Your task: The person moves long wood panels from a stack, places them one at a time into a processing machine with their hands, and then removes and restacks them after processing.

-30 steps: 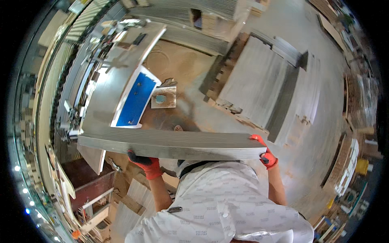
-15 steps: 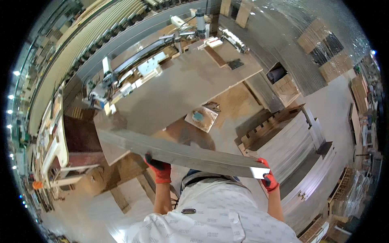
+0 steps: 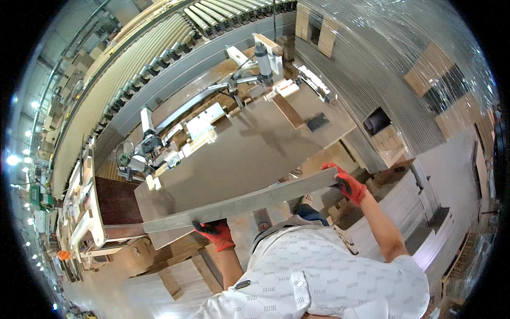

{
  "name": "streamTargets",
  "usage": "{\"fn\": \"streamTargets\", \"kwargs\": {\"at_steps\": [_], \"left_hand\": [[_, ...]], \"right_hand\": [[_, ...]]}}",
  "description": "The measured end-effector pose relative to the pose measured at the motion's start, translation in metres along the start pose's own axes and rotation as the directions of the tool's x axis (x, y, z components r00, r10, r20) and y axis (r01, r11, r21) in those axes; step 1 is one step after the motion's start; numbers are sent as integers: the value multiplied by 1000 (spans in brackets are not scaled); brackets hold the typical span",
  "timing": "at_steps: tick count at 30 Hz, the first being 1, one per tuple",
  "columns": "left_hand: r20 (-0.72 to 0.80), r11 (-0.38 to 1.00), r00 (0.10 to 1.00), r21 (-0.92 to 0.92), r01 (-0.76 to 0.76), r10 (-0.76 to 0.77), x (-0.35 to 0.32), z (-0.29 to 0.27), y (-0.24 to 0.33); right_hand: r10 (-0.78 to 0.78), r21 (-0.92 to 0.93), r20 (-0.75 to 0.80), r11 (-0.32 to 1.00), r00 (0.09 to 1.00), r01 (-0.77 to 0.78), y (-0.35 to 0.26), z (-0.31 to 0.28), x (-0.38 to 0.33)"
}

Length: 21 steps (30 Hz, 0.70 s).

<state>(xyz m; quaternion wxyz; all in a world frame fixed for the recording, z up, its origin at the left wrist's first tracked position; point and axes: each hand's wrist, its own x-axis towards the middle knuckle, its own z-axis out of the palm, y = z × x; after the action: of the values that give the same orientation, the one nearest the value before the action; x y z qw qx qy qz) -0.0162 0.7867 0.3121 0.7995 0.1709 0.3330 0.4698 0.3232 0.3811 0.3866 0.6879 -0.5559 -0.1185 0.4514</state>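
A long grey wood-grain board (image 3: 244, 203) spans the space before me, its narrow edge toward me. My left hand (image 3: 215, 234), in a red glove with dark fingertips, grips it from below, left of the middle. At the board's right end my right hand (image 3: 348, 183), gloved the same way, is closed round it with the fingers over the upper corner. Beyond the board lies a brown worktable (image 3: 239, 154); the board's left part overlaps the table's near edge in view. Whether the two touch I cannot tell.
Along the table's far side runs a metal rail (image 3: 186, 109) with clamps and small blocks. A dark flat piece (image 3: 317, 122) lies near its right end. Behind stands a roller conveyor (image 3: 159, 50). Stacked pale boards (image 3: 396, 199) are at the right, film-wrapped stacks (image 3: 372, 69) at the far right.
The board's right end has swung up and away from me, and my right hand has gone with it, its arm now stretched further forward. My left hand still holds the board from below.
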Motion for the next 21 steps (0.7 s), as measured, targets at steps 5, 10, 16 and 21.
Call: {"fn": "streamTargets", "kwargs": {"at_steps": [5,10,16,21], "left_hand": [[-25,989,990,53,-138,140,5,59,-25],[-160,982,972,109,-157,173,24,75,-39],[-363,900,878,410,-149,311,27,81,-39],[695,-497,502,719,-485,514,8,114,9]], "right_hand": [[24,-62,190,998,982,-12,-67,-29,107],[12,-228,345,971,939,71,-82,-54,161],[-104,-93,263,987,959,132,-26,-84,193],[-46,-1,-82,999,996,46,-39,-50,186]]}}
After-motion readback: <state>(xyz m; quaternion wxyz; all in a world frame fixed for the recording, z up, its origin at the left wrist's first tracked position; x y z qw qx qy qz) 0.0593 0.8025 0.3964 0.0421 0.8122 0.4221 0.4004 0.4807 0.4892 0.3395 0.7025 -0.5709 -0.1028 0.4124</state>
